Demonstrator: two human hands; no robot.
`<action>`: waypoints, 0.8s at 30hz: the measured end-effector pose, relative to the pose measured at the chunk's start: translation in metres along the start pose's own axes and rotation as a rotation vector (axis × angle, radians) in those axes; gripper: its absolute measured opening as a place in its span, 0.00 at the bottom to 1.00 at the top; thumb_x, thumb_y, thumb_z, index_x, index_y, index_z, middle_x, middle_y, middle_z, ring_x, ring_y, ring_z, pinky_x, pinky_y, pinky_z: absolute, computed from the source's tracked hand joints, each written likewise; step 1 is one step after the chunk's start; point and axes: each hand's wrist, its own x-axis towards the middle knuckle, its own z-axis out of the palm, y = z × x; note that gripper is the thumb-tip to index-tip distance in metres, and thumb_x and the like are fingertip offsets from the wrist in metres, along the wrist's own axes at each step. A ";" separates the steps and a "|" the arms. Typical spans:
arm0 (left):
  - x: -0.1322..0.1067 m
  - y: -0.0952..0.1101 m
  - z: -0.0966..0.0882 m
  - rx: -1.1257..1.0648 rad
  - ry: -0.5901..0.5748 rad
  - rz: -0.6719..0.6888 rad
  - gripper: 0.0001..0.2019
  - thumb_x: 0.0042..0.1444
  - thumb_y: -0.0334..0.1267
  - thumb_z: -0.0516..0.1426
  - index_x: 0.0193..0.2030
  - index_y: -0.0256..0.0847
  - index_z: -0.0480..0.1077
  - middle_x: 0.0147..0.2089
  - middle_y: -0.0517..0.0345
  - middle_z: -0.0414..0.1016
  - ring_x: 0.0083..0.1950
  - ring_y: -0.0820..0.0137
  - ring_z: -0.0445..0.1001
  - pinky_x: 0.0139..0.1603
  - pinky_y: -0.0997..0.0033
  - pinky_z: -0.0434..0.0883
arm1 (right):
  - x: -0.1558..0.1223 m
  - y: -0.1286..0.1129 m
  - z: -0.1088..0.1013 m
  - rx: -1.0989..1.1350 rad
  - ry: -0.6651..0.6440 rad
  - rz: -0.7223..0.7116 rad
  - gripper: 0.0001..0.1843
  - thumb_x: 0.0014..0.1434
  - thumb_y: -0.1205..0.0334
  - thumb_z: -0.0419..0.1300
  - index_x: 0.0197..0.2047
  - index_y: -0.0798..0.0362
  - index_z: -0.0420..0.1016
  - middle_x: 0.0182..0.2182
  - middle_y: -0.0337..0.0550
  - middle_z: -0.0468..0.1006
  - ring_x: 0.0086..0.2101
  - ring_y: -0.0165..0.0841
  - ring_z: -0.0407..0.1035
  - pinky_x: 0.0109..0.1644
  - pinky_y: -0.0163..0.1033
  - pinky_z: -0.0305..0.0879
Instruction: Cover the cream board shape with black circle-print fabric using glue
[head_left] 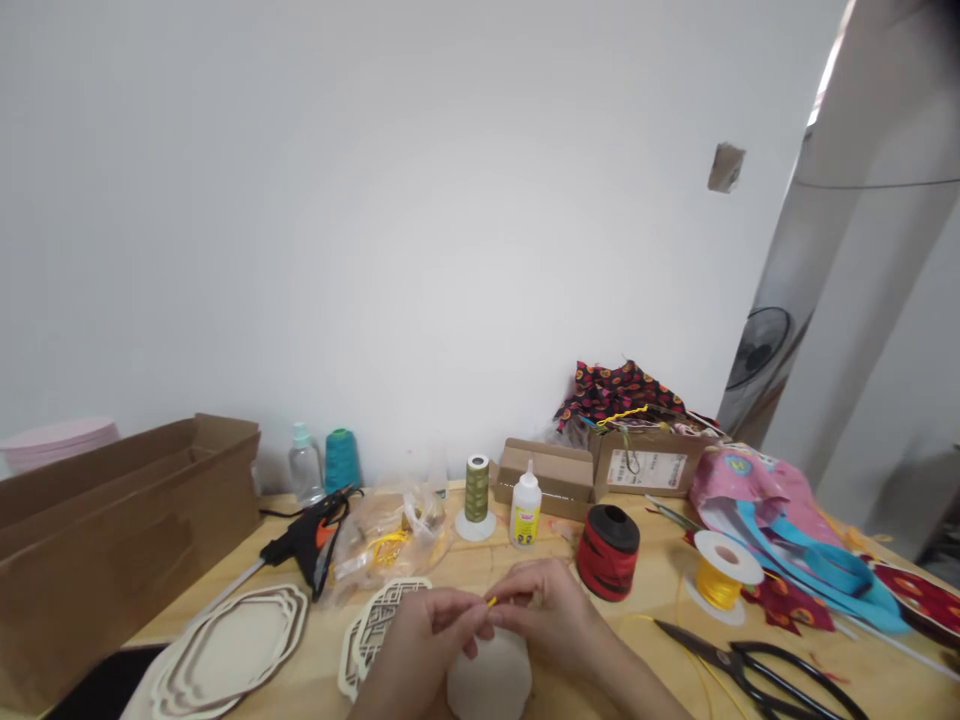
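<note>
My left hand (442, 625) and my right hand (544, 605) meet low in the middle of the head view, fingertips pinched together. Between them shows a short piece of yellow cord (491, 602), gripped by both. Below the hands lies a pale round-edged wooden piece (489, 680), partly covered by my fingers. Partly behind my left hand is a wooden lattice panel (375, 615) with cut-out patterns. A spool of yellow cord (718, 583) stands to the right, and loose yellow strands run down the table near the black scissors (739, 665).
Stacked wooden frames (232, 650), a glue gun (304, 545) and a long cardboard box (127, 540) are on the left. Behind my hands stand a glue bottle (526, 510), an olive thread spool (477, 490) and a red thread cone (608, 553). Blue ribbon (832, 570) lies right.
</note>
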 end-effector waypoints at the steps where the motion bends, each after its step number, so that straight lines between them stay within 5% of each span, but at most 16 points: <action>1: -0.001 -0.001 -0.001 0.000 0.000 -0.006 0.12 0.44 0.42 0.55 0.21 0.36 0.73 0.20 0.59 0.73 0.22 0.73 0.65 0.26 0.76 0.61 | -0.001 0.002 0.002 0.027 0.017 -0.013 0.06 0.48 0.63 0.61 0.27 0.53 0.79 0.19 0.39 0.74 0.23 0.28 0.64 0.25 0.29 0.56; 8: -0.002 0.004 0.006 0.016 0.044 -0.018 0.13 0.47 0.44 0.53 0.21 0.38 0.72 0.20 0.60 0.71 0.23 0.72 0.65 0.27 0.76 0.61 | -0.009 0.003 0.004 -0.011 0.138 -0.075 0.06 0.49 0.66 0.60 0.26 0.51 0.78 0.19 0.39 0.74 0.23 0.29 0.66 0.28 0.30 0.59; 15: -0.003 0.004 0.010 0.072 0.100 -0.073 0.16 0.47 0.46 0.52 0.17 0.40 0.70 0.15 0.62 0.66 0.21 0.72 0.62 0.24 0.75 0.59 | -0.007 0.002 0.005 0.190 0.214 -0.020 0.05 0.45 0.66 0.61 0.26 0.51 0.80 0.21 0.42 0.74 0.24 0.30 0.66 0.27 0.33 0.61; 24: 0.006 0.004 0.022 -0.091 0.102 -0.049 0.10 0.44 0.43 0.56 0.20 0.38 0.70 0.19 0.61 0.70 0.22 0.73 0.64 0.25 0.75 0.62 | -0.003 0.002 -0.001 0.275 0.253 0.174 0.07 0.42 0.62 0.59 0.20 0.57 0.74 0.19 0.40 0.70 0.21 0.27 0.61 0.24 0.32 0.57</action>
